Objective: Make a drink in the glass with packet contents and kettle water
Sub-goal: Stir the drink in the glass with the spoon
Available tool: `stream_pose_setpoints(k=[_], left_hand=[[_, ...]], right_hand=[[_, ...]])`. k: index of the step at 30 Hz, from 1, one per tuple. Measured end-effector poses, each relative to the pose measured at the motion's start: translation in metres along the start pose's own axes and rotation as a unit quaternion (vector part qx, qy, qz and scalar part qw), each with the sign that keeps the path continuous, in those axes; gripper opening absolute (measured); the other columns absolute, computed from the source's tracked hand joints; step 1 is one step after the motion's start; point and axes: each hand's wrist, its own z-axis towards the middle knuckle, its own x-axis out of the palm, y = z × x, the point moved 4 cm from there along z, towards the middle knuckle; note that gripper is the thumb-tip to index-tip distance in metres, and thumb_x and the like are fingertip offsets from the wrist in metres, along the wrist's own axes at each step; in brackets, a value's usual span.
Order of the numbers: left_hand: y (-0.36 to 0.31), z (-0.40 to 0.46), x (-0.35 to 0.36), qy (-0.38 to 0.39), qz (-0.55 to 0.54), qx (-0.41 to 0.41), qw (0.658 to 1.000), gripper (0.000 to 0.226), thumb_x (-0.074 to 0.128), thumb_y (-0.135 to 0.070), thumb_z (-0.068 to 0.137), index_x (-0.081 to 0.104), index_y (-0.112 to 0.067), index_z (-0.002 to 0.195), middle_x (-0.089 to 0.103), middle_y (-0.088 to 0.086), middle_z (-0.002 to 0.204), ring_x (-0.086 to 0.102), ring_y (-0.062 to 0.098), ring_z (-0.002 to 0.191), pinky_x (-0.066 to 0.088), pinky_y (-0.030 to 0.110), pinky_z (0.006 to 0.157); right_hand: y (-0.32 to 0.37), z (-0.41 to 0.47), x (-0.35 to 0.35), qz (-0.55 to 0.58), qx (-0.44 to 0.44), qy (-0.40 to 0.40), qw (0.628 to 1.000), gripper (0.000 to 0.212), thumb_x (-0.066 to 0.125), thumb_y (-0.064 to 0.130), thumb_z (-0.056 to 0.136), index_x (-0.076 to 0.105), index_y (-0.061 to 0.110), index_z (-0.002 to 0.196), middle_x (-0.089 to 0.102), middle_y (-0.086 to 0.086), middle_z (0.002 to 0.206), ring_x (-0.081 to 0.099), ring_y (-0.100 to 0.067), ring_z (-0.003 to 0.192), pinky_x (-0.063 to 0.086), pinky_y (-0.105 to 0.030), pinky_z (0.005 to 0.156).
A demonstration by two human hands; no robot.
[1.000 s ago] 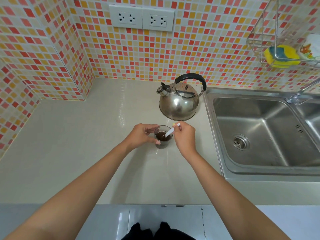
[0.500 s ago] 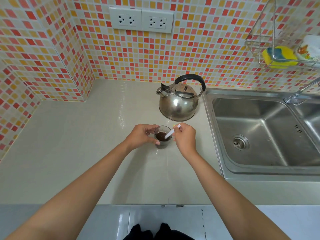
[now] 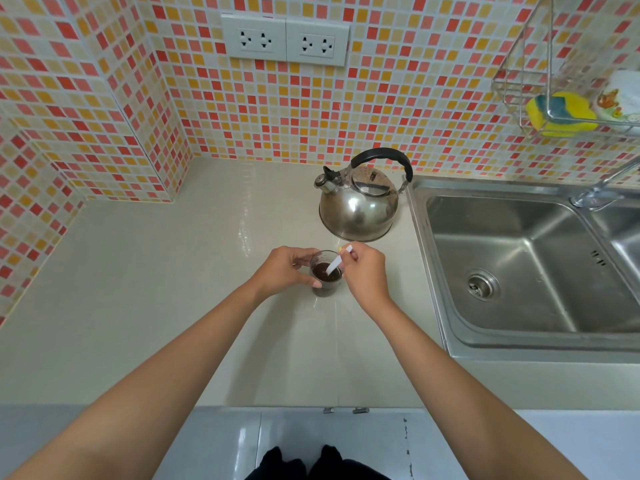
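A small clear glass holding dark brown liquid stands on the beige counter. My left hand wraps around its left side. My right hand pinches the top of a thin white stick or rolled packet, whose lower end dips into the liquid. A steel kettle with a black handle stands just behind the glass, its spout pointing left.
A stainless sink lies to the right, with a tap at its back edge. A wire rack on the tiled wall holds a yellow sponge. Two wall sockets sit above the counter.
The hands stay at the glass; the white stick shifts only slightly in the liquid. The view has tilted a little.
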Motion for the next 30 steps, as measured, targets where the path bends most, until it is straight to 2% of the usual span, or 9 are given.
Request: stream_pose_setpoints(k=[6, 8, 10, 12, 15, 18, 25, 28, 30], left_hand=[[0.003, 0.002, 0.000, -0.009, -0.005, -0.010, 1.000, 0.067, 0.087, -0.002, 0.057, 0.065, -0.039, 0.108, 0.071, -0.028, 0.084, 0.063, -0.019, 0.085, 0.042, 0.011, 0.088], [0.003, 0.002, 0.000, -0.013, -0.008, -0.013, 1.000, 0.069, 0.087, -0.002, 0.057, 0.063, -0.038, 0.111, 0.070, -0.022, 0.090, 0.062, -0.018, 0.085, 0.042, 0.011, 0.089], [0.003, 0.002, 0.001, -0.012, -0.006, -0.010, 1.000, 0.069, 0.087, -0.002, 0.058, 0.064, -0.038, 0.111, 0.070, -0.020, 0.091, 0.062, -0.016, 0.087, 0.042, 0.011, 0.089], [0.003, 0.002, 0.001, -0.013, -0.008, -0.008, 1.000, 0.067, 0.087, -0.002, 0.058, 0.066, -0.034, 0.113, 0.071, -0.019, 0.092, 0.064, -0.010, 0.090, 0.043, 0.014, 0.093], [0.001, 0.001, 0.001, -0.013, -0.008, -0.007, 1.000, 0.066, 0.087, -0.002, 0.058, 0.067, -0.027, 0.116, 0.071, -0.010, 0.098, 0.065, 0.006, 0.098, 0.043, 0.020, 0.098], [0.000, 0.001, 0.001, -0.011, 0.004, 0.000, 1.000, 0.065, 0.087, -0.004, 0.058, 0.067, -0.036, 0.111, 0.072, -0.015, 0.093, 0.065, 0.006, 0.097, 0.042, 0.017, 0.093], [0.001, -0.004, 0.002, -0.010, 0.027, -0.005, 1.000, 0.063, 0.087, -0.009, 0.057, 0.069, -0.026, 0.114, 0.067, -0.039, 0.084, 0.061, -0.022, 0.086, 0.040, 0.002, 0.079], [0.003, -0.006, 0.001, -0.021, 0.037, -0.009, 0.999, 0.066, 0.088, -0.012, 0.057, 0.066, -0.022, 0.118, 0.064, -0.044, 0.083, 0.060, -0.022, 0.086, 0.039, 0.005, 0.080], [0.004, -0.008, 0.000, -0.025, 0.043, -0.013, 0.999, 0.067, 0.088, -0.013, 0.057, 0.065, -0.025, 0.118, 0.065, -0.043, 0.082, 0.062, -0.011, 0.092, 0.040, 0.007, 0.080]], right_hand=[[-0.009, 0.003, -0.008, 0.000, 0.005, -0.030, 1.000, 0.023, 0.049, 0.007, 0.089, 0.060, -0.004, 0.072, 0.058, 0.006, 0.054, 0.049, -0.019, 0.056, 0.039, -0.027, 0.055], [-0.011, 0.000, -0.008, 0.011, 0.021, -0.028, 0.999, 0.025, 0.048, 0.007, 0.089, 0.062, -0.001, 0.070, 0.059, 0.011, 0.052, 0.052, -0.021, 0.054, 0.042, -0.027, 0.053], [-0.012, -0.002, -0.006, 0.029, 0.043, -0.028, 0.998, 0.030, 0.049, 0.008, 0.089, 0.061, 0.008, 0.062, 0.064, -0.001, 0.055, 0.053, -0.025, 0.053, 0.042, -0.028, 0.053], [-0.012, -0.003, -0.006, 0.048, 0.062, -0.036, 0.996, 0.026, 0.052, 0.008, 0.087, 0.061, 0.005, 0.064, 0.067, -0.020, 0.065, 0.052, -0.025, 0.053, 0.040, -0.028, 0.055], [-0.013, -0.004, -0.010, 0.074, 0.084, -0.041, 0.993, 0.017, 0.057, 0.006, 0.085, 0.064, 0.002, 0.070, 0.065, -0.013, 0.060, 0.054, -0.021, 0.046, 0.043, -0.020, 0.048], [-0.014, -0.004, -0.014, 0.100, 0.102, -0.030, 0.989, 0.007, 0.063, 0.005, 0.083, 0.068, 0.006, 0.078, 0.062, -0.006, 0.062, 0.055, -0.016, 0.047, 0.038, -0.007, 0.038], [-0.014, -0.005, -0.016, 0.085, 0.108, -0.018, 0.990, 0.008, 0.069, 0.014, 0.082, 0.065, 0.009, 0.077, 0.062, -0.005, 0.063, 0.052, 0.000, 0.034, 0.035, -0.006, 0.035], [-0.012, -0.007, -0.016, 0.060, 0.106, -0.007, 0.993, 0.014, 0.068, 0.017, 0.082, 0.063, 0.011, 0.071, 0.061, 0.001, 0.059, 0.057, -0.010, 0.041, 0.035, -0.011, 0.037], [-0.012, -0.009, -0.015, 0.040, 0.108, 0.002, 0.993, 0.021, 0.068, 0.018, 0.082, 0.061, 0.014, 0.063, 0.060, 0.003, 0.055, 0.058, -0.013, 0.046, 0.036, -0.015, 0.040]])
